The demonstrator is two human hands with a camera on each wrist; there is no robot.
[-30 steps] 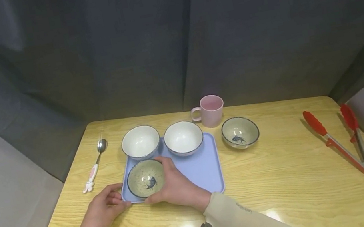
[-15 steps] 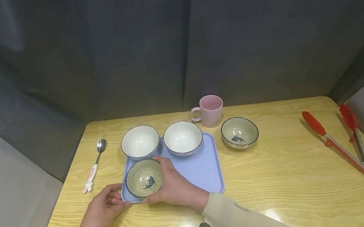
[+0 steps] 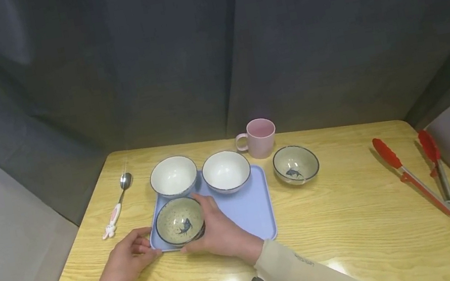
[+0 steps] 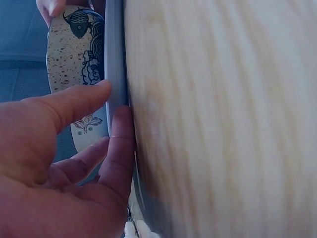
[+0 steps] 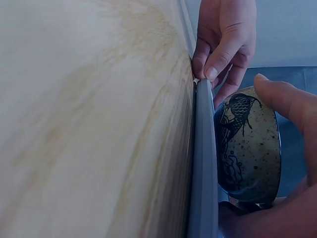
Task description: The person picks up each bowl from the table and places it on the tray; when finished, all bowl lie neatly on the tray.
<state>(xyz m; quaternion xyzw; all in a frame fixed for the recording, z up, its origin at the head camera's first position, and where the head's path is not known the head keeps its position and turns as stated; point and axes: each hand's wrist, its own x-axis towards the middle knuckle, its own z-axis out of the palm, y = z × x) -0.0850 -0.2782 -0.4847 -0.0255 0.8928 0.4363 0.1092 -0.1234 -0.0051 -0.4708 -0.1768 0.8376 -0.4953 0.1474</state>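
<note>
A speckled beige bowl [image 3: 177, 216] with a fish drawn inside stands on the near left part of the blue tray [image 3: 246, 207]. My right hand [image 3: 223, 231] holds this bowl from its right side, with the thumb at the near side and fingers at the far rim. In the right wrist view, the fish pattern also shows on the bowl's outer wall [image 5: 250, 144]. At the tray's near left corner, my left hand [image 3: 126, 261] pinches the edge, thumb on the rim. Two white bowls, a left one [image 3: 173, 175] and a right one [image 3: 227, 170], stand along the tray's far side.
A second fish bowl [image 3: 296, 165] stands right of the tray, with a pink mug [image 3: 262, 138] behind it. Left lies a spoon [image 3: 116, 211] with a rabbit handle. Red-tipped tongs [image 3: 423, 191] lie spread at the far right. A dark curtain hangs behind the table.
The held bowl has shifted slightly left and then slightly back right, and my right hand with it. My left hand stays at the tray corner.
</note>
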